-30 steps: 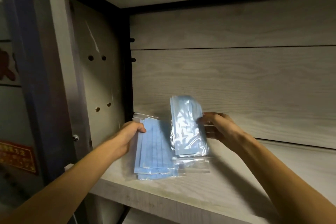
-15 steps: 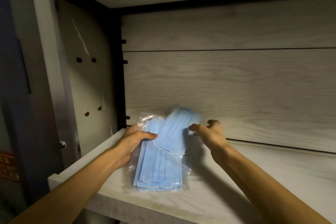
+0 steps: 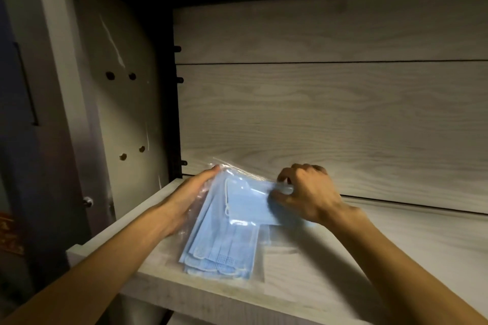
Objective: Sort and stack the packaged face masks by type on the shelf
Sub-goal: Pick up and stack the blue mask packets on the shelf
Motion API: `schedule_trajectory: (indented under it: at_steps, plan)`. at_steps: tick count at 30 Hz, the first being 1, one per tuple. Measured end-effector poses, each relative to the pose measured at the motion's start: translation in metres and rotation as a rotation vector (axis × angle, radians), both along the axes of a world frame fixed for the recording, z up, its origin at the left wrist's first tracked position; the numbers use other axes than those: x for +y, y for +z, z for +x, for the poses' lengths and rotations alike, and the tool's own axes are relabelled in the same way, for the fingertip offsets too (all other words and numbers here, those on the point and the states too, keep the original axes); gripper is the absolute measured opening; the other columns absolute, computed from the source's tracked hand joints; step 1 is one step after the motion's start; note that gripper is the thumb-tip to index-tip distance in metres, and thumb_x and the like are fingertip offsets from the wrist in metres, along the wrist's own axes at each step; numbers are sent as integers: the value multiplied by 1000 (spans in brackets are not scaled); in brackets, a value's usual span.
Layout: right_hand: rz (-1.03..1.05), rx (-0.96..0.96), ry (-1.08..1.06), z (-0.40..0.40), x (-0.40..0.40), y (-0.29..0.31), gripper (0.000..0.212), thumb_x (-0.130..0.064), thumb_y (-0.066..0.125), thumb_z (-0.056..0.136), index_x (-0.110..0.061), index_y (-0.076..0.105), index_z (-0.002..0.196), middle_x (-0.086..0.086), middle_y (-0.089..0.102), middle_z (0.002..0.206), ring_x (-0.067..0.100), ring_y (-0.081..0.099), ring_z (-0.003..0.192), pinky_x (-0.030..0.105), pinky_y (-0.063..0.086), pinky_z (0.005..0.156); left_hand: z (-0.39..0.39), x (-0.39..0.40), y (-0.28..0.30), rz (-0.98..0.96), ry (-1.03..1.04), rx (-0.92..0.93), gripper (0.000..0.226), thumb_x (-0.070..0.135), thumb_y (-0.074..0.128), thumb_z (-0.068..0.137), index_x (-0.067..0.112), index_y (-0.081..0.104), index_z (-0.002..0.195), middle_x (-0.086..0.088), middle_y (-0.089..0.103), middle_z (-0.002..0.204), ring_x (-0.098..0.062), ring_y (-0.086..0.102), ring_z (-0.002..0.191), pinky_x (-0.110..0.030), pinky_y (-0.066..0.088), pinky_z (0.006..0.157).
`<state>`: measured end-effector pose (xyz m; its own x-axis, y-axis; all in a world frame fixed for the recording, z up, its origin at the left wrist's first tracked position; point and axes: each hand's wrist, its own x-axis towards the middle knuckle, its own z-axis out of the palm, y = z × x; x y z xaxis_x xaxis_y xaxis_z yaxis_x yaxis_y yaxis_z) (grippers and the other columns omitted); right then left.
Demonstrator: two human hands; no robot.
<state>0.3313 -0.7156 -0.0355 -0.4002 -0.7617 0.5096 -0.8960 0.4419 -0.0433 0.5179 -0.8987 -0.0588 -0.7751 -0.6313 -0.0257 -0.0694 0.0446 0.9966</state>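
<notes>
L hand (image 3: pixel 184 200) lay flat w/ straight fingers against left edge of mask stack (image 3: pixel 221 248) on shelf (image 3: pixel 330 266). R hand (image 3: pixel 309 195) pinched top pack (image 3: pixel 250 203), lying crosswise on stack.

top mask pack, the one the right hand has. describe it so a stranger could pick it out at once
On the pale wood shelf, near its left end, lies a stack of bagged blue masks steadied by the left hand. The top mask pack lies crosswise over that stack, one end in the right hand's grip. Unlike the packs below, it runs sideways and shows a white ear loop.
</notes>
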Motion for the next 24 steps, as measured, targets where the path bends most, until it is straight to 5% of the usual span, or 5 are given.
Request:
schedule_trajectory:
  at_steps: [6,9,13,19,24]
  plan:
    - [-265,-464,1,-8,4,3,40,-36,69,86,-11,52,59,1,51,58,25,49,62,32,33,56,2,-13,0,73,336,107,27,41,64,92,15,73,92,-20,75,100,-32,70,76,-41,54,78]
    - [-367,-921,161,4,-4,-1,34,-26,74,87,-6,58,65,4,50,57,19,47,54,28,37,50,2,-19,-2,158,408,90,38,51,62,89,15,72,96,-18,75,95,-32,68,78,-36,51,73]
    - [-374,-1239,224,20,-16,-9,30,-26,74,90,-15,57,67,-2,52,52,12,48,44,19,41,42,1,-18,-2,185,350,33,55,60,65,82,16,74,113,-15,75,107,-37,69,106,-49,46,106]
    - [-553,-1581,612,15,-11,16,27,-30,69,92,-12,65,111,14,66,101,28,65,93,37,55,86,4,-23,-4,186,458,-13,40,37,58,95,6,69,117,-23,72,112,-41,66,108,-52,47,104]
    - [-376,-1397,391,21,-13,-2,23,-30,71,90,-8,72,94,10,73,84,18,69,66,26,53,55,4,-16,1,209,383,44,58,63,57,87,16,72,117,-16,74,109,-37,67,108,-51,44,108]
